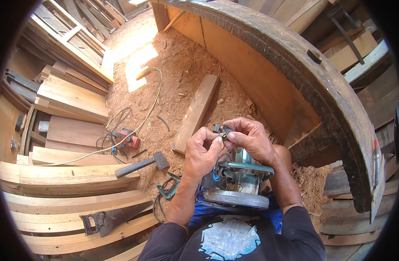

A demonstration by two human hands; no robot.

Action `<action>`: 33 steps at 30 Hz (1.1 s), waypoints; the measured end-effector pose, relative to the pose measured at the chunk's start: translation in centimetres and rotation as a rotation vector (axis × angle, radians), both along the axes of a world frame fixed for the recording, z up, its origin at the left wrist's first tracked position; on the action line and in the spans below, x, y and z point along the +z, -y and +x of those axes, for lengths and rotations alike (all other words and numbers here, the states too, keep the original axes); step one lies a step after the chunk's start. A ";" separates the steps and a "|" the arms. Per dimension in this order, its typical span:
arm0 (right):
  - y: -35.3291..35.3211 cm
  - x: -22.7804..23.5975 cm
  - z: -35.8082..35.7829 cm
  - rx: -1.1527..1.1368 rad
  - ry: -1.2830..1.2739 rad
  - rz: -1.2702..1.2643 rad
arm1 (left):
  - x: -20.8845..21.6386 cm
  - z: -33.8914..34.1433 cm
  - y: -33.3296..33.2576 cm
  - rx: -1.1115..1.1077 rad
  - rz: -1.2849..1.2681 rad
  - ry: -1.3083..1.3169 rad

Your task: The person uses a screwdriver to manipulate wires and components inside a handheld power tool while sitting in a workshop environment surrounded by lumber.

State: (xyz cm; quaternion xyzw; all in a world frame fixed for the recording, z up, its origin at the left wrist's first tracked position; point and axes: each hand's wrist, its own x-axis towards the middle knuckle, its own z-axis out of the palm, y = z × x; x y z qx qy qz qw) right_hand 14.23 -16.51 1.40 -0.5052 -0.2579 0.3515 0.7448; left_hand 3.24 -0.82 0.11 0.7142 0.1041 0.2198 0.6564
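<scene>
Both my hands are raised in front of my chest around a small black electrical part (226,129) with brassy metal bits on it. My left hand (200,151) pinches its lower end between thumb and fingertip. My right hand (254,138) grips its other side, fingers curled over the top. What exactly the left fingertips hold is too small to tell. Just below, a teal power tool (240,176) with a round grey base rests on my lap, blue and dark wires coming out beside it. A loose teal handle piece (170,188) lies by my left forearm.
A hammer (143,164) and a handsaw (114,220) lie on stacked curved boards (69,176) at left. Beyond them sits a red power tool (127,139) with a cord. A plank (197,113) lies on sawdust. A large curved wooden form (312,74) arches along the right.
</scene>
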 end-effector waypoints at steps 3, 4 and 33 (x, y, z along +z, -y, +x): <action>0.0 -0.1 0.1 0.004 0.000 -0.004 | -0.3 0.2 -0.3 0.000 0.003 0.001; 0.0 -0.2 0.2 0.007 0.007 -0.013 | -0.6 0.2 -0.5 -0.010 0.014 -0.003; 2.8 2.2 1.1 -0.103 0.381 -0.281 | -0.6 1.6 0.5 -0.135 -0.584 0.074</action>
